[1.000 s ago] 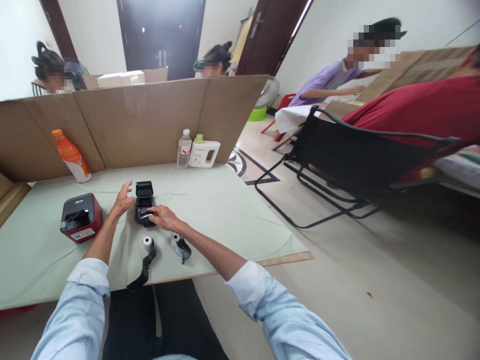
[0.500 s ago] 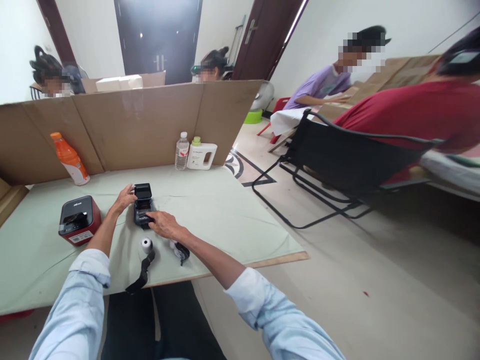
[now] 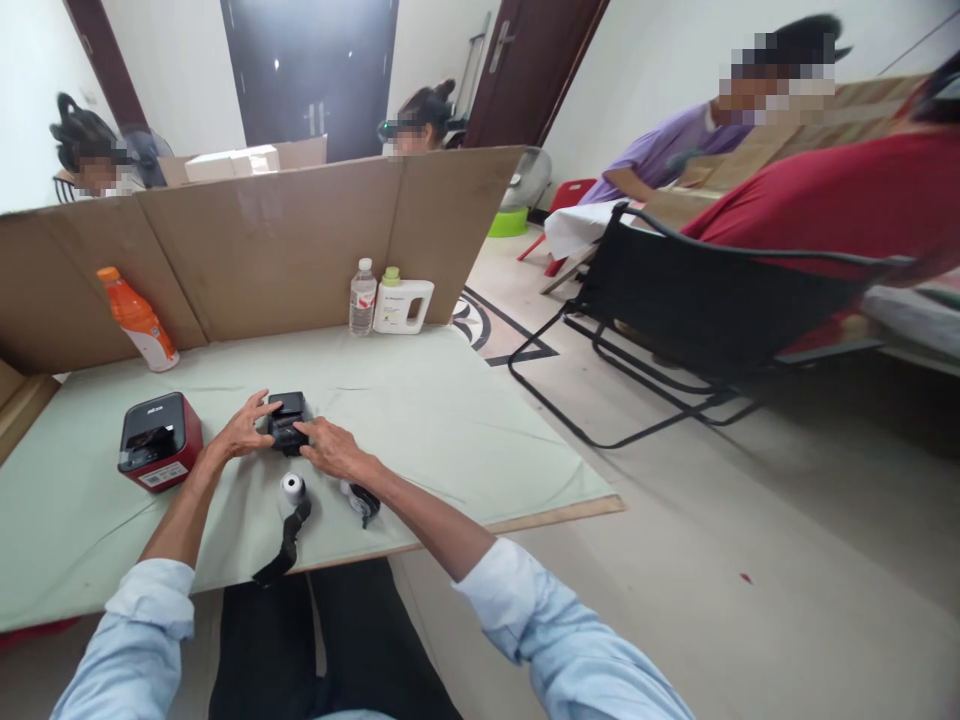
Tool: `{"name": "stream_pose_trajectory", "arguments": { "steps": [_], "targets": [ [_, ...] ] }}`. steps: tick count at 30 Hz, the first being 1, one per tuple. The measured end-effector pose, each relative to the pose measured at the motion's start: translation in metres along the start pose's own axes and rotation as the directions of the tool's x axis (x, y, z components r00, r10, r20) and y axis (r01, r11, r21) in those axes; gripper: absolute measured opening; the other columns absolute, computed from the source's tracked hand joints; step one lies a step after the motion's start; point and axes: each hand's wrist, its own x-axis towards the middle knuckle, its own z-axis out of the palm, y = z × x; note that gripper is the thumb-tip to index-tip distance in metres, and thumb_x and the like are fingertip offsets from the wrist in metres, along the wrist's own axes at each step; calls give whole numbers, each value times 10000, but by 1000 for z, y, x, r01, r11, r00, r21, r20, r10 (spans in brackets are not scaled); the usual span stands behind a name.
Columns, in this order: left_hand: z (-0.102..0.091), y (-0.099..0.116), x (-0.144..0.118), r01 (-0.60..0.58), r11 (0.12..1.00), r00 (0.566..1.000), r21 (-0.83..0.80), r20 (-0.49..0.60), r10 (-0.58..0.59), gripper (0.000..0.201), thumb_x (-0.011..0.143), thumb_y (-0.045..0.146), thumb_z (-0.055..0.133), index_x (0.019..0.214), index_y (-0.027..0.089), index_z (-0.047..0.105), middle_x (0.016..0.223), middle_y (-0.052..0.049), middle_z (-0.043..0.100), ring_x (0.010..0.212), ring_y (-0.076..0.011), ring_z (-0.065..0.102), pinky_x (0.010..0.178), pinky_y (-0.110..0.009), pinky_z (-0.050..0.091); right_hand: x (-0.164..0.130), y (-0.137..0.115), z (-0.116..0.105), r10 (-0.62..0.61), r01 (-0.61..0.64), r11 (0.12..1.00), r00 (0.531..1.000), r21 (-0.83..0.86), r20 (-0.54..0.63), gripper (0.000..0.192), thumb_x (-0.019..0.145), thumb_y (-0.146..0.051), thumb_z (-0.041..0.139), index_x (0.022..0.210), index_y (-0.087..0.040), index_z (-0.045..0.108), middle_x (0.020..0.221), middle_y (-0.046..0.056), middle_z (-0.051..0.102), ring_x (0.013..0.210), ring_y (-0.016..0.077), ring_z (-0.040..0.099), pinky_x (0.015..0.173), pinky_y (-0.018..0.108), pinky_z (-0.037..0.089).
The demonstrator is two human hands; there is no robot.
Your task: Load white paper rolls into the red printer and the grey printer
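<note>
A small black portable receipt printer [image 3: 289, 432] lies on the cloth-covered table, its lid [image 3: 287, 403] folded down over the body. My left hand [image 3: 244, 428] grips the printer's left side, thumb low and fingers at the lid. On the right edge, the fingers of my right hand [image 3: 330, 446] are curled against the body; some fingertips are hidden. Nearer me stands a white paper roll [image 3: 292, 488] with a black strap [image 3: 283, 555] trailing to the table edge. A bundled cable [image 3: 364, 502] lies below my right wrist.
A red and black box-shaped device [image 3: 159, 440] stands left of my forearm. Along the cardboard partition [image 3: 277, 240] are an orange bottle [image 3: 139, 320], a clear water bottle [image 3: 363, 298] and a white jug [image 3: 403, 305]. A folding chair [image 3: 675, 290] and other people are beyond the table.
The printer's lid, raised before, is now down over the body. My left hand has come down along its left side. The right hand stays at the right edge.
</note>
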Motion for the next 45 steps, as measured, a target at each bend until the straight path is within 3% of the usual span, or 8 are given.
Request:
{"name": "stream_pose_trajectory", "arguments": {
  "steps": [3, 5, 12, 18, 23, 31, 40, 45],
  "targets": [
    [6, 0, -7, 1, 998, 1000, 64, 3, -1, 987, 662, 374, 883, 1560, 228, 499, 1700, -183, 295, 1532, -415, 367, 1230, -544, 364, 3, 8, 7, -42, 43, 998, 999, 49, -34, 576, 968, -275, 585, 1533, -207, 497, 1410, 155, 612, 1273, 301, 614, 1067, 405, 470],
    [13, 3, -11, 31, 995, 999, 91, -32, -28, 1031, 665, 424, 901, 1583, 246, 465, 1684, -177, 335, 1539, -410, 361, 1237, -530, 358, 5, 13, 11, -60, 63, 995, 997, 78, -47, 604, 960, -276, 589, 1545, -194, 463, 1429, 156, 606, 1271, 287, 612, 1086, 411, 458],
    [26, 19, -20, 128, 975, 983, 183, -152, -100, 955, 711, 464, 880, 1569, 320, 484, 1616, -116, 469, 1434, -383, 521, 1170, -467, 458, 8, 15, 12, -43, 51, 988, 997, 144, -59, 691, 932, -278, 601, 1573, -143, 380, 1465, 206, 583, 1315, 325, 582, 1098, 466, 443],
    [27, 26, -19, 156, 956, 981, 248, -149, -122, 911, 739, 473, 854, 1562, 346, 488, 1614, -93, 461, 1387, -371, 560, 1118, -430, 494, 9, 14, 15, -23, 34, 985, 998, 172, -65, 745, 922, -298, 599, 1599, -145, 328, 1480, 202, 573, 1344, 331, 561, 1109, 468, 431],
    [27, 35, -20, 194, 936, 978, 294, -129, -162, 886, 773, 484, 819, 1575, 341, 470, 1606, -116, 454, 1365, -397, 567, 1092, -472, 502, 9, 13, 14, 5, 3, 984, 999, 179, -47, 787, 924, -324, 596, 1621, -121, 291, 1505, 216, 554, 1360, 336, 556, 1115, 445, 429],
    [31, 32, -25, 183, 937, 980, 298, -132, -149, 893, 826, 489, 768, 1618, 345, 380, 1627, -125, 426, 1361, -372, 571, 1088, -455, 489, 14, 17, 11, -25, 32, 986, 999, 162, -46, 713, 903, -307, 624, 1550, -126, 386, 1391, 197, 641, 1184, 313, 645, 1003, 401, 475],
    [28, 28, -21, 129, 957, 990, 261, -91, -109, 972, 772, 395, 796, 1631, 279, 357, 1445, -129, 592, 1264, -335, 625, 1048, -415, 508, 14, 14, 10, -26, 43, 966, 997, 255, -70, 566, 870, -331, 648, 1392, -146, 532, 1150, 126, 726, 973, 270, 680, 872, 366, 511],
    [34, 30, -8, 110, 968, 990, 227, -110, -86, 974, 736, 353, 791, 1614, 215, 393, 1390, -151, 609, 1226, -341, 646, 1024, -410, 532, 13, 12, 10, 40, -4, 950, 993, 312, -108, 636, 871, -357, 665, 1461, -181, 509, 1262, 138, 712, 1077, 289, 683, 931, 383, 517]
  ]
}}
